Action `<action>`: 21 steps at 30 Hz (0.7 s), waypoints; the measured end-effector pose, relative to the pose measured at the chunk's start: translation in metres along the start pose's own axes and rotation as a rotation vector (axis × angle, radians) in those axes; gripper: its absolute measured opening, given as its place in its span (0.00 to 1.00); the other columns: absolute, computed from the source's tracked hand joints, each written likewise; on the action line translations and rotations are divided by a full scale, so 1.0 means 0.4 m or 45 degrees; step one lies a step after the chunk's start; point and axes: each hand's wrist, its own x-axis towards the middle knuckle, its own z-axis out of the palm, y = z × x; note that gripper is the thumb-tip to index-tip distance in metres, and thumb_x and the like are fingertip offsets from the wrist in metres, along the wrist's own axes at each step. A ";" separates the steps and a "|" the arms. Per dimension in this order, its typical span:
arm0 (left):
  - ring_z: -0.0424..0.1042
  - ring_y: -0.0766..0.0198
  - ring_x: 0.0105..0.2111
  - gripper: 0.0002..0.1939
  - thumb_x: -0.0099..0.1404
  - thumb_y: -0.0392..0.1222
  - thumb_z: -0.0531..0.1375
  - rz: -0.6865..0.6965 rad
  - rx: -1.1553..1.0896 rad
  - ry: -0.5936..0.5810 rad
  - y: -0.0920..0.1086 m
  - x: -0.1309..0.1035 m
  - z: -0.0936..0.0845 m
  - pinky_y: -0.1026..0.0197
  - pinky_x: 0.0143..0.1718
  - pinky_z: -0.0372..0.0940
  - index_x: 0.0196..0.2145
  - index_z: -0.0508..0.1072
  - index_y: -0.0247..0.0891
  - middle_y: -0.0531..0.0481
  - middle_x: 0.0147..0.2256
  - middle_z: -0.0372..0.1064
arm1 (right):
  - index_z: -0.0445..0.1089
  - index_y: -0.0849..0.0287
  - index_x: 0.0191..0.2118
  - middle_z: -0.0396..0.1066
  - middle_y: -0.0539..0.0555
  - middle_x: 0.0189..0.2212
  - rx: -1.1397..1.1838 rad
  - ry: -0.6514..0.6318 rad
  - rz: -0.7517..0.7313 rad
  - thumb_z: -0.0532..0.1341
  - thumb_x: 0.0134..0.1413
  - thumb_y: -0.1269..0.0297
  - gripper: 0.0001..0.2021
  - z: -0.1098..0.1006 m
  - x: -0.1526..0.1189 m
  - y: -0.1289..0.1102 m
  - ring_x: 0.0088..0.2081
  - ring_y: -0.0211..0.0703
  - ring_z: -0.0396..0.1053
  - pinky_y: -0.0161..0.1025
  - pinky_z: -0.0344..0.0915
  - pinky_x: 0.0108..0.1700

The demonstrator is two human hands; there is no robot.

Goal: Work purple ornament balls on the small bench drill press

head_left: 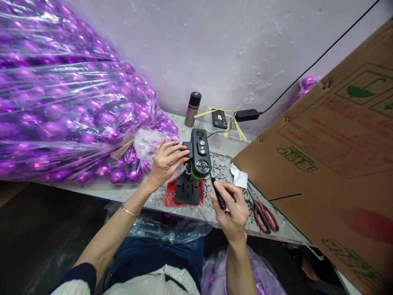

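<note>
A black device (201,152) with two round grilles and small buttons stands over a slotted black base plate (188,190), which lies on a red sheet (170,194). My left hand (167,162) is open, its stretched fingers resting against the black block (188,150) on the device's left side. Its thumb is mostly hidden. My right hand (232,211) is closed around the black handle of a screwdriver-like tool (220,196). The tool's thin metal shaft points up to the device's lower right end; whether it touches or is attached there, I cannot tell.
Clear bags of shiny purple balls (76,102) fill the left. Behind the device are a spray can (193,110), a black control pad (219,119) and a power adapter (247,115). Red-handled scissors (265,217), crumpled white paper (238,177) and a cardboard box (331,164) stand right.
</note>
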 end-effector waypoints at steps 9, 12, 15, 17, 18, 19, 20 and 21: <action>0.71 0.62 0.51 0.09 0.66 0.44 0.62 -0.065 -0.020 -0.041 0.000 -0.003 0.000 0.45 0.62 0.55 0.45 0.76 0.47 0.54 0.44 0.77 | 0.67 0.51 0.60 0.69 0.56 0.39 -0.026 -0.008 0.002 0.63 0.58 0.73 0.24 0.000 -0.002 -0.003 0.39 0.43 0.70 0.39 0.72 0.37; 0.71 0.61 0.51 0.12 0.66 0.45 0.62 -0.038 0.005 -0.046 0.000 0.001 -0.012 0.46 0.62 0.56 0.47 0.75 0.46 0.52 0.46 0.76 | 0.66 0.51 0.60 0.69 0.56 0.39 -0.032 -0.001 0.007 0.63 0.58 0.73 0.25 -0.001 -0.004 -0.003 0.39 0.42 0.70 0.39 0.72 0.37; 0.70 0.61 0.51 0.13 0.69 0.42 0.59 -0.064 0.121 0.021 -0.018 0.008 -0.046 0.47 0.62 0.57 0.51 0.73 0.44 0.49 0.48 0.75 | 0.64 0.52 0.62 0.69 0.57 0.39 -0.061 -0.010 -0.006 0.63 0.58 0.73 0.26 0.000 -0.004 -0.002 0.39 0.43 0.71 0.39 0.72 0.38; 0.70 0.59 0.51 0.14 0.70 0.40 0.57 -0.133 0.257 0.041 -0.048 0.003 -0.075 0.47 0.61 0.57 0.52 0.72 0.42 0.47 0.49 0.75 | 0.63 0.53 0.63 0.70 0.57 0.39 -0.112 0.003 -0.035 0.64 0.57 0.74 0.28 0.003 -0.006 0.002 0.39 0.44 0.71 0.40 0.72 0.39; 0.70 0.57 0.51 0.14 0.70 0.41 0.57 -0.172 0.329 0.002 -0.069 -0.005 -0.091 0.45 0.61 0.57 0.52 0.73 0.41 0.46 0.48 0.75 | 0.62 0.54 0.64 0.70 0.58 0.39 -0.134 0.024 -0.048 0.64 0.56 0.74 0.30 0.006 -0.009 0.005 0.39 0.44 0.71 0.40 0.73 0.39; 0.70 0.55 0.51 0.14 0.69 0.42 0.57 -0.211 0.397 -0.077 -0.092 -0.017 -0.106 0.42 0.61 0.56 0.51 0.74 0.40 0.45 0.48 0.75 | 0.60 0.54 0.65 0.71 0.59 0.40 -0.150 0.048 -0.054 0.65 0.56 0.74 0.31 0.008 -0.014 0.010 0.39 0.45 0.71 0.40 0.73 0.39; 0.71 0.52 0.51 0.13 0.68 0.43 0.58 -0.246 0.442 -0.179 -0.115 -0.033 -0.122 0.39 0.61 0.55 0.48 0.75 0.40 0.45 0.45 0.76 | 0.59 0.55 0.65 0.71 0.59 0.41 -0.159 0.072 -0.052 0.65 0.55 0.74 0.32 0.011 -0.021 0.016 0.39 0.45 0.72 0.40 0.73 0.39; 0.72 0.51 0.49 0.11 0.68 0.43 0.58 -0.284 0.462 -0.289 -0.137 -0.053 -0.137 0.36 0.61 0.53 0.45 0.77 0.41 0.45 0.42 0.77 | 0.59 0.56 0.65 0.72 0.60 0.41 -0.161 0.089 -0.039 0.65 0.55 0.74 0.33 0.014 -0.032 0.024 0.40 0.46 0.72 0.40 0.73 0.39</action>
